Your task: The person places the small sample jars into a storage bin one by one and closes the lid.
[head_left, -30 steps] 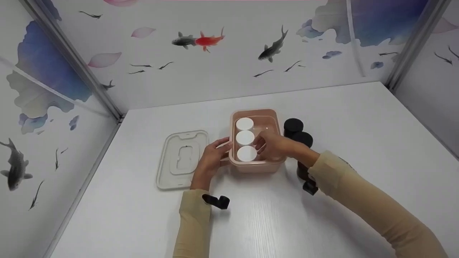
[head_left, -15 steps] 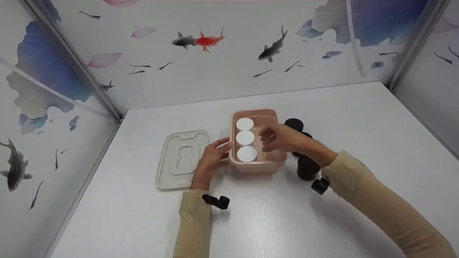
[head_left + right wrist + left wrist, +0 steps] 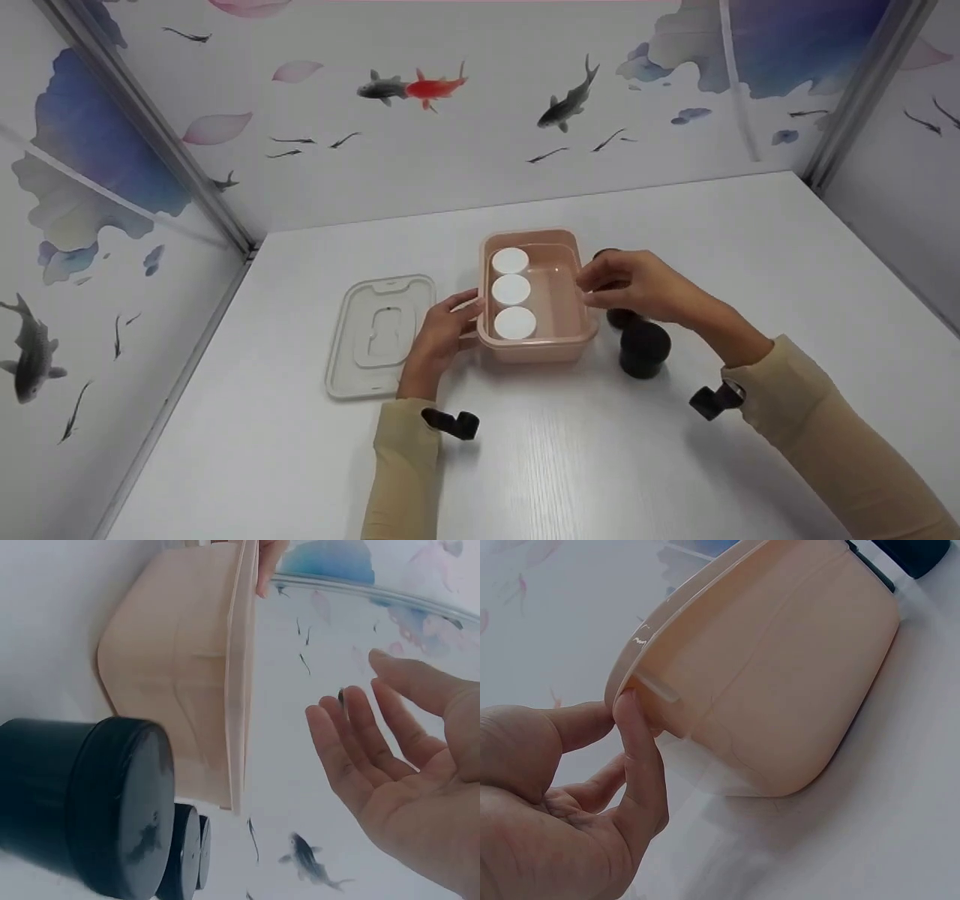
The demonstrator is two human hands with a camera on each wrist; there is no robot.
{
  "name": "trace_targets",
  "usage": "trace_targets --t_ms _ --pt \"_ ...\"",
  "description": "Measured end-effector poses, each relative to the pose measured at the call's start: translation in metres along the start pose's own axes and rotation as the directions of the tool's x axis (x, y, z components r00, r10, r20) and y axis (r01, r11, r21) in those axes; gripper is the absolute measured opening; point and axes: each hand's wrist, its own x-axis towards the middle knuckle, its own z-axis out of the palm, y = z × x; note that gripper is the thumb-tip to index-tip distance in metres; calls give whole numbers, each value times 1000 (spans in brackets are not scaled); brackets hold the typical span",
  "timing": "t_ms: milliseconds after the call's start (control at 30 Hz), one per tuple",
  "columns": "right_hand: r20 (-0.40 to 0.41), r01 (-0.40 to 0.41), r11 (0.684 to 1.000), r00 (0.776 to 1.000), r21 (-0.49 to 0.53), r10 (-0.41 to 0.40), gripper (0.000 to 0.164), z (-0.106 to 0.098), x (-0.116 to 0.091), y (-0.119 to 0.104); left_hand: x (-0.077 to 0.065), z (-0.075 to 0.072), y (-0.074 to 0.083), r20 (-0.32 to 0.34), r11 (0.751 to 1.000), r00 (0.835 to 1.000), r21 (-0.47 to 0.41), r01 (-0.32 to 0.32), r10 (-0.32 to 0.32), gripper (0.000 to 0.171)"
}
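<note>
A pink plastic bin (image 3: 536, 352) stands on the table, with three round white-topped containers (image 3: 514, 323) in a row along its left side. At the bin's left rim, my left hand (image 3: 442, 330) pinches the edge between thumb and finger, as the left wrist view shows. My right hand (image 3: 652, 289) hovers above the bin's right edge and the black jars, fingers loosely bent and holding nothing. Three black lidded jars (image 3: 124, 806) stand in a row on the bin's right side. In the head view the nearest black jar (image 3: 645, 349) is plain, while the farther two are partly hidden by my right hand.
A pale translucent lid (image 3: 382, 337) lies flat on the white table (image 3: 517, 465), left of the bin and close to my left forearm. Walls with painted fish surround the table at the back and sides.
My right hand has lifted out of the bin, away from the white-topped containers, and moved right over the black jars. My left hand has stayed at the rim.
</note>
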Motion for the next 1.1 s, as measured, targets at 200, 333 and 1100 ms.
trace_targets --t_ms 200,333,1100 --pt "18 90 994 996 63 -91 32 -6 -17 21 0 0 -1 -4 1000 1000 11 1 -1 47" --pt "40 174 981 983 85 -178 36 -12 -30 37 0 0 -2 6 1000 1000 12 -6 6 46" --pt "116 199 973 970 113 -212 53 -25 -54 108 1 -2 -3 14 1000 1000 -8 -24 24 45"
